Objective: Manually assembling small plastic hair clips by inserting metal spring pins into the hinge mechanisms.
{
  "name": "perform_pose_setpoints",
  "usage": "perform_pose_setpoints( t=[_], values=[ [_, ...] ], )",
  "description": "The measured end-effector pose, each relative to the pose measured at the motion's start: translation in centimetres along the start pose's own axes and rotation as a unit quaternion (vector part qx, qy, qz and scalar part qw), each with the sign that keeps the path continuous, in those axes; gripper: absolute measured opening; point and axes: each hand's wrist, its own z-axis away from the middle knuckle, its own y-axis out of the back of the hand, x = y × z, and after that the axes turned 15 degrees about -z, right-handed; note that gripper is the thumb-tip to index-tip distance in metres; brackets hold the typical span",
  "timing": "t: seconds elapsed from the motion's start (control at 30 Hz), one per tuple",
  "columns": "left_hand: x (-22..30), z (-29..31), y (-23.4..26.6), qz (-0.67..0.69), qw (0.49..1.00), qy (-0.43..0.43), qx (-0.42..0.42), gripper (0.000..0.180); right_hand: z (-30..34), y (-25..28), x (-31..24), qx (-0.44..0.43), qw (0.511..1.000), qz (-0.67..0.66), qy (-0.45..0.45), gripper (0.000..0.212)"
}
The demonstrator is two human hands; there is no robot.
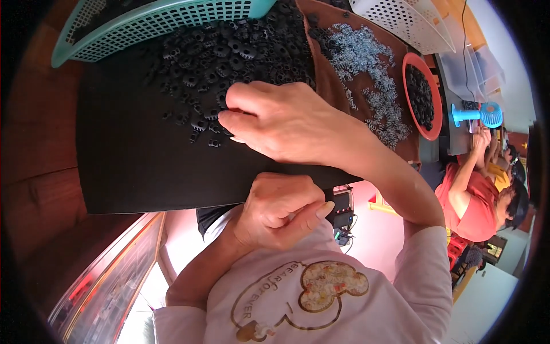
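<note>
A heap of small black toothed plastic pieces (215, 63), like halves of hair claw clips, lies on the black board (137, 166). My right hand (281, 117) is over the heap's near edge, its fingers bent together and pointing left. Their tips are partly hidden, so what they pinch, if anything, does not show. Nearer my body, just off the board's front edge, my left hand (283, 209) is curled closed, thumb laid along the bent fingers. Anything inside it is hidden. Many small silvery metal springs (372, 74) lie on a brown cloth (329, 71) at the right.
A teal basket (154, 28) stands at the far left, and a white perforated basket (401, 23) at the far right. An orange bowl (437, 109) holds more black pieces. Beyond it are a blue fan (491, 114) and a person in a red shirt (471, 200).
</note>
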Motion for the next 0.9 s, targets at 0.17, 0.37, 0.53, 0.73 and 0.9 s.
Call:
perform_pose_setpoints(
  t=[0.17,0.37,0.53,0.73,0.9],
  values=[
    [0.0,0.0,0.1,0.003,1.000,0.005,0.011,0.008,-0.1,0.0,0.3,-0.020,0.999,0.030,0.000,0.013],
    [0.3,0.2,0.0,0.032,0.997,0.056,0.032,0.012,3.4,1.4,0.3,0.167,0.981,-0.087,-0.037,0.014],
    [0.2,0.5,-1.2,0.156,0.959,0.186,0.149,0.022,6.8,2.8,-1.5,0.208,0.960,-0.181,-0.041,0.029],
    [0.1,0.0,-1.7,0.169,0.963,0.150,0.150,0.030,7.9,2.2,-3.8,0.230,0.963,-0.135,-0.041,0.024],
    [-0.1,0.4,-1.5,0.190,0.959,0.156,0.141,0.027,8.7,2.8,-4.3,0.242,0.959,-0.136,-0.054,0.024]
  ],
)
